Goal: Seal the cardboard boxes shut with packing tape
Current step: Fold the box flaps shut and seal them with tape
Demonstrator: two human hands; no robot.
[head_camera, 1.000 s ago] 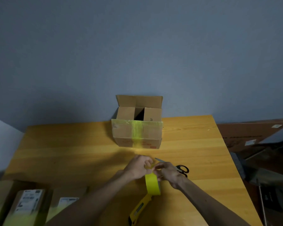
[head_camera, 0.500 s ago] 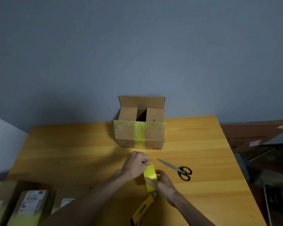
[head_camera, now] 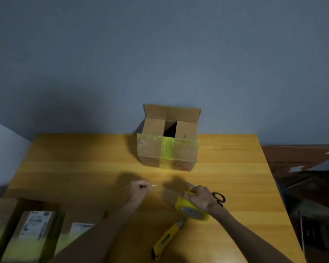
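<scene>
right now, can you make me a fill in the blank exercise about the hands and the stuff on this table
1. The right hand grips a roll of tape coloured ____.
2. The cardboard box stands with its top ____.
3. The scissors lie on the table just behind the ____ hand.
4. The left hand pinches the free end of the ____.
Missing words: yellow; open; right; tape.

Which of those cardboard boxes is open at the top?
The lone far box, back flap upright, dark gap showing; the labelled boxes at near left look closed.
</scene>
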